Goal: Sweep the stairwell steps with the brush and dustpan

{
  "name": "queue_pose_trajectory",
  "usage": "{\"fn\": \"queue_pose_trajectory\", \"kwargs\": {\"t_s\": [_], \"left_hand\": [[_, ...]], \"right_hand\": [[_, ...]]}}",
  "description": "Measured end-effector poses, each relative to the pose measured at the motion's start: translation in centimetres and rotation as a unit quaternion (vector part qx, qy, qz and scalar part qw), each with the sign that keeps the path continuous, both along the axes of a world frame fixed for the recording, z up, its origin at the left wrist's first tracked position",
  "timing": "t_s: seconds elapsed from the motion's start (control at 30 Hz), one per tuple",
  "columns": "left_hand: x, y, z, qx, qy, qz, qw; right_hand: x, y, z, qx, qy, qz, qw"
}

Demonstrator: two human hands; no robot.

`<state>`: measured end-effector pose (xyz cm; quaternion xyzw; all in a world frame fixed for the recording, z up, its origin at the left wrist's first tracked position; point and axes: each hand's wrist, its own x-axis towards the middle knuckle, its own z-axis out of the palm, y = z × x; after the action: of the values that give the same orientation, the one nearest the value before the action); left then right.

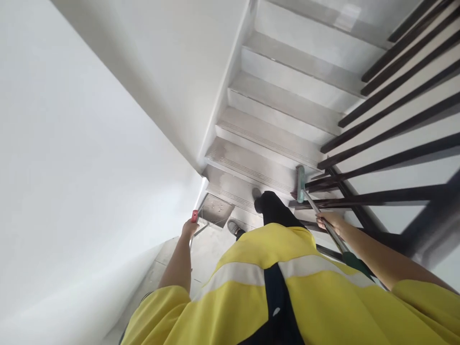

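My left hand (189, 229) is closed around the red grip of what looks like a long-handled dustpan (216, 209). Its brownish pan, with small specks on it, rests low by the foot of the stairs, near my shoe. On the other side, my right hand (329, 223) wraps the pole of a broom (301, 184). The broom's green head lies across a low step at the railing end, touching or very near the dark balusters. The rear of the pole runs back beside my right forearm, where a dark green part shows.
Pale grey stairs (273, 117) with grooved edges rise ahead. Dark railing bars (388, 143) line the right side. A white wall (108, 167) stands close on the left. My shoes (233, 227) are on the lower step and floor; tiled floor (163, 254) lies behind the dustpan.
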<state>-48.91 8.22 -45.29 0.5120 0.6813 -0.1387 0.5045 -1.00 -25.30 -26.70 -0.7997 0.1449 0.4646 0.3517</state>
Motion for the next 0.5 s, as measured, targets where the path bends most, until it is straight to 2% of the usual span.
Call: {"fn": "queue_pose_trajectory", "kwargs": {"t_s": [0.13,0.23,0.3,0.4,0.5], "left_hand": [[-0.5,-1.1,-0.4,-0.029,-0.036,0.060,0.997],[0.0,-2.2,0.1,-0.043,-0.077,0.095,0.992],[0.5,-2.7,1.0,-0.055,-0.098,0.109,0.988],[0.3,-2.8,3.7,-0.062,-0.141,0.131,0.979],[-1.2,-2.4,8.1,-0.059,-0.211,0.149,0.964]], "right_hand": [[-0.2,2.1,0.3,-0.006,0.076,-0.059,0.995],[-0.6,3.7,0.7,-0.015,0.061,-0.083,0.995],[-0.7,4.6,0.6,0.002,0.036,-0.096,0.995],[-0.5,5.5,0.2,0.006,0.028,-0.101,0.994],[-0.1,5.7,-0.4,-0.013,0.024,-0.086,0.996]]}}
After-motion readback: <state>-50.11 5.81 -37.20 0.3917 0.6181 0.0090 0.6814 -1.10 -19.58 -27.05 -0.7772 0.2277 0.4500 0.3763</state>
